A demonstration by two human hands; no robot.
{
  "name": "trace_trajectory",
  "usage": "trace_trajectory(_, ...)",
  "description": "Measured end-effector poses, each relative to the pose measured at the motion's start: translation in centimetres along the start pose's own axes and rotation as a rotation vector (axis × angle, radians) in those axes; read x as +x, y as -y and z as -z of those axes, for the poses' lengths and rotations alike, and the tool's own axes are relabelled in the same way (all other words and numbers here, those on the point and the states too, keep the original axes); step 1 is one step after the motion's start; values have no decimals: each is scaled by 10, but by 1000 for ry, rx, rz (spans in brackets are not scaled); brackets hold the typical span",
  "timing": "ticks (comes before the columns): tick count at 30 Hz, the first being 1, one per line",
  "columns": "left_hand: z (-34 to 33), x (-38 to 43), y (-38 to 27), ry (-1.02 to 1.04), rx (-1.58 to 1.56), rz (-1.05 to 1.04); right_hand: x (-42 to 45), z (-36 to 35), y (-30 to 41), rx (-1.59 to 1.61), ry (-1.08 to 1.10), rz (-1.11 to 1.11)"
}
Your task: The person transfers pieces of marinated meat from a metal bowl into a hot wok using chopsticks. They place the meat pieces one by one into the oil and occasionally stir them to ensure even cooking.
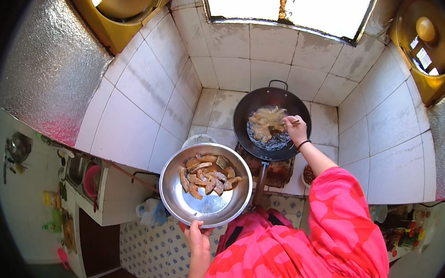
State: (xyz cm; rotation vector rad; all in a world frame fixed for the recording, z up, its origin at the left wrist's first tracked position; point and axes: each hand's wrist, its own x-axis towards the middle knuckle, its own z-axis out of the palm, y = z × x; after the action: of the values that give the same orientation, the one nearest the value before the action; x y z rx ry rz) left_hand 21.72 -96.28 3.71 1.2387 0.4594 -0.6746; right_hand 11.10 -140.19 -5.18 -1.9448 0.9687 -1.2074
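My left hand (197, 239) grips the near rim of a stainless steel bowl (208, 211), held up left of the stove. Several raw pieces that look like cut fish (210, 180), some with skin, lie in a little brown liquid at its far side. In front of me a black wok (243, 116) with bubbling oil (275, 143) sits over the burner, its long handle (261, 182) towards me. Pale battered pieces (262, 124) fry in it. My right hand (296, 130) holds wooden chopsticks (292, 123) over the wok, their tips down among the frying pieces.
White tiled walls (269, 39) enclose the stove below a bright window (244, 2). A small bowl with reddish-brown contents (308, 174) stands by my right forearm. Plastic bags (152, 211) are at lower left, near a sink (78, 168) with a pink basin (92, 179). Condiment bottles (411, 234) stand at right.
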Motion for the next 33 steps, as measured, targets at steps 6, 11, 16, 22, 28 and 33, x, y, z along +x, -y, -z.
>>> trace_trajectory(6, 0, 1, -2, 39, 1, 20, 10, 3, 21, -197, 64, 165)
trace_trajectory(11, 8, 4, -2, 82, 6, 20, -8, 44, 60, -204, 241, 311)
trace_trajectory(16, 12, 2, -7, 81, 10, 29, -54, 64, 84, -71, 588, 291)
trace_trajectory(22, 16, 5, -7, 88, 34, 24, -51, 12, 59, -67, 487, 260)
trace_trajectory(28, 15, 6, -4, 107, 38, 32, -19, -26, 53, -95, 228, 259)
trace_trajectory(33, 18, 9, -3, 97, 36, -1, -29, 13, 108, -63, 244, 298)
